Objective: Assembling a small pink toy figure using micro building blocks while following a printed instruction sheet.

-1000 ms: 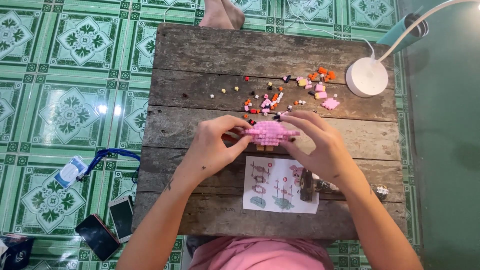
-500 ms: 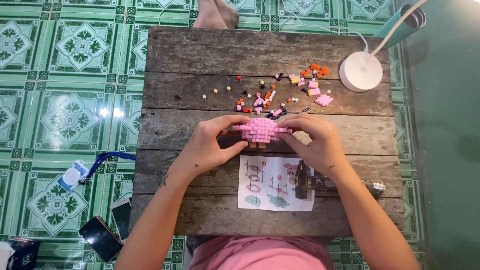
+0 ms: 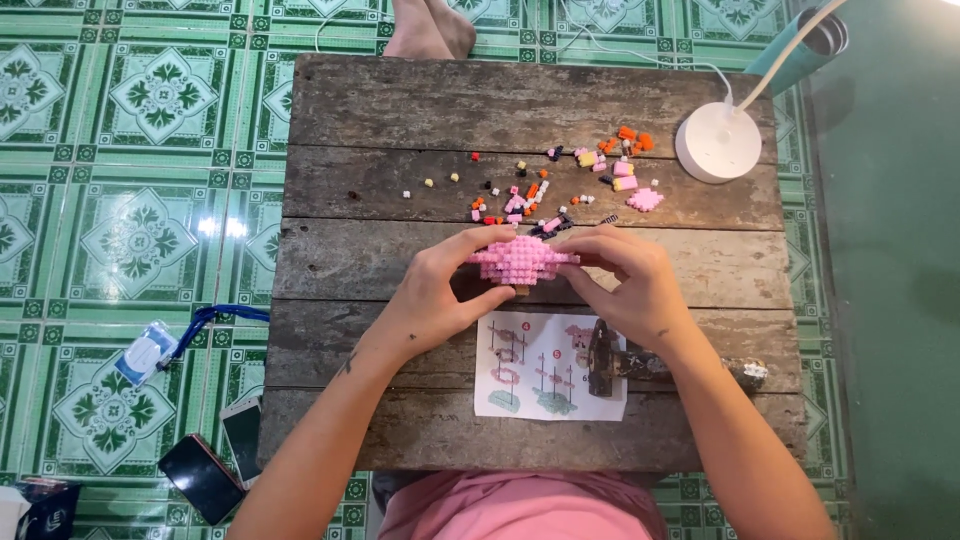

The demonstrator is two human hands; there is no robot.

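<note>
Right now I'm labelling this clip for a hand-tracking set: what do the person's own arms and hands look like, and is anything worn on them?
Both arms are bare to the frame's edge: no sleeves, gloves, watch or rings show. The left hand has a small dark mark on its forearm near the wrist; the right hand has a tiny dark mark by its wrist. A pink garment covers the torso below.

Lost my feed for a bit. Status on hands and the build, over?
Left hand and right hand both gripping the pink brick model above the wooden table. Instruction sheet lies below it. Loose bricks beyond; nothing in the way.
</note>
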